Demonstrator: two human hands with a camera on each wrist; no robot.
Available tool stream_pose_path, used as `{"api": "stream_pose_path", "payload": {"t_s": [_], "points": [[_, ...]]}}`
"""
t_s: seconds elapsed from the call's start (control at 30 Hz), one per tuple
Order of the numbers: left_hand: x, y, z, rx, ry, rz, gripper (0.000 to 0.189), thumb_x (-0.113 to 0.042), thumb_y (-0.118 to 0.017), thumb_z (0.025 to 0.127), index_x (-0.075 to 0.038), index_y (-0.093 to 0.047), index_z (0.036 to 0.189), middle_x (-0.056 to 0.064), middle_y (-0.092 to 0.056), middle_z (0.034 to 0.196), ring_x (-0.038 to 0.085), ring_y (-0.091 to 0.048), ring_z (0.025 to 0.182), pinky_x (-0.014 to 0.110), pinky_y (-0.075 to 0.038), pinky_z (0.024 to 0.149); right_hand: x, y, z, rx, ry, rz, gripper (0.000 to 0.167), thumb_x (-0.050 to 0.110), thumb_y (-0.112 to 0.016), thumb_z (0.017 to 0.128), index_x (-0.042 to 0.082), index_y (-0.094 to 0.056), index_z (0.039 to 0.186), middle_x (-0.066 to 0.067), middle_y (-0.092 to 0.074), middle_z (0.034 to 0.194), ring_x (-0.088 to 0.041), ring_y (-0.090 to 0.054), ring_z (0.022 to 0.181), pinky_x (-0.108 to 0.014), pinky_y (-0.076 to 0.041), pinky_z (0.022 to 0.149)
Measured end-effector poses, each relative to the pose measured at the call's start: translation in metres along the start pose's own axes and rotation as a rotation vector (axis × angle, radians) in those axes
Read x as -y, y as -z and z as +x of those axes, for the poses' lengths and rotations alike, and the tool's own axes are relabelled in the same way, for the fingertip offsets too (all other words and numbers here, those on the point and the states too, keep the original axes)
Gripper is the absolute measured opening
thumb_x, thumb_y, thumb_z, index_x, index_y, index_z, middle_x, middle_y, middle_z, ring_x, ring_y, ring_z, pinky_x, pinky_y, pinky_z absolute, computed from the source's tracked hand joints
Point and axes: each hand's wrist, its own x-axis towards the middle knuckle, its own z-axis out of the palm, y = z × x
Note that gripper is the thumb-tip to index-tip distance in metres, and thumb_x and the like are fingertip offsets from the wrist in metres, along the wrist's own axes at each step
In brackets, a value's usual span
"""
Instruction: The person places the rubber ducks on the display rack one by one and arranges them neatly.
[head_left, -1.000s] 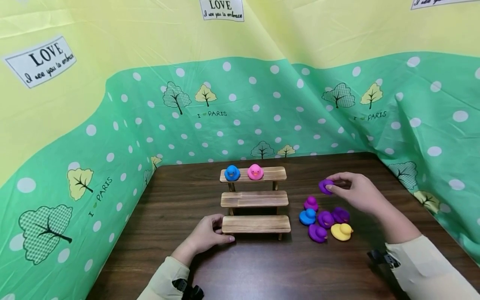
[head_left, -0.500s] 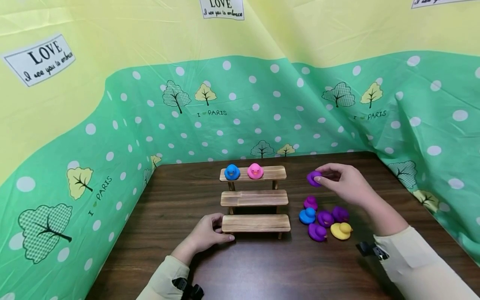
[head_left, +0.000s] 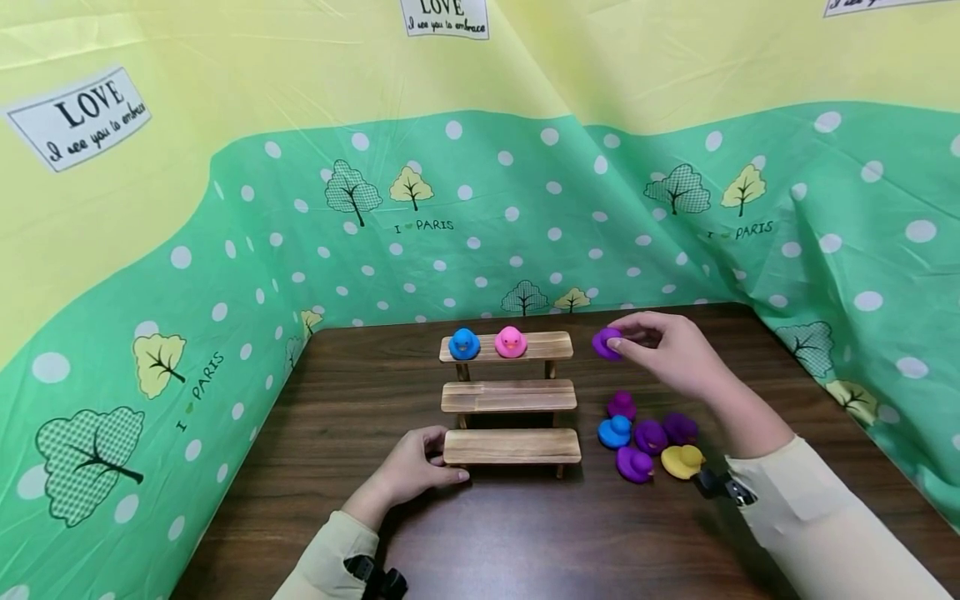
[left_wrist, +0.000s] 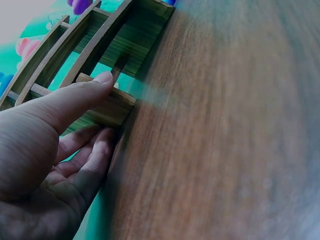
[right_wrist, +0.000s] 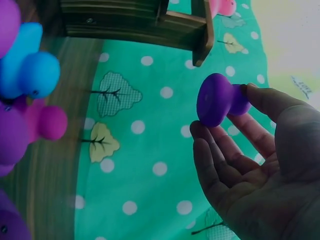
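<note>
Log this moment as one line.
left hand: holds wooden stand | right hand: pinches purple duck in air | top shelf: blue duck, pink duck | yellow duck: on table

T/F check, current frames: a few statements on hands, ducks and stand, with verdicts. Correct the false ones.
1. The right hand pinches a purple duck. True.
2. The left hand holds a duck too. False: it holds the wooden stand at the left end of its bottom step.
3. The pink duck sits on the middle step. False: it is on the top step, beside a blue duck.
4. The yellow duck is on the table, right of the stand. True.
</note>
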Motion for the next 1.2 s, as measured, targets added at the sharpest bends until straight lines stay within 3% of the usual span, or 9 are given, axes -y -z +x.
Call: {"api": "stream_pose_path", "payload": {"t_s": [0.33, 1.2], "points": [[-0.001, 0.000, -0.001, 0.001, 0.020, -0.030, 0.046, -0.015, -0.093, 0.081, -0.006, -0.070, 0.119, 0.000, -0.074, 0.105, 0.016, -0.069, 0.099, 0.027, -0.058, 0.085, 0.015, -0.008, 0.012, 0.010, 0.050, 0.038, 0.030, 0.037, -0.077, 0.098, 0.017, -0.077, 0.119, -0.001, -0.076, 0.109, -0.019, -0.071, 0.092, -0.024, -0.057, 0.071], [-0.001, 0.000, -0.001, -0.004, 0.022, -0.006, 0.045, -0.017, -0.093, 0.081, -0.007, -0.070, 0.119, 0.000, -0.073, 0.106, 0.014, -0.068, 0.098, 0.026, -0.057, 0.083, 0.041, -0.034, 0.032, 0.074, 0.052, 0.111, 0.031, 0.036, -0.080, 0.095, 0.014, -0.078, 0.117, -0.003, -0.076, 0.101, -0.020, -0.070, 0.089, -0.030, -0.058, 0.074]]}}
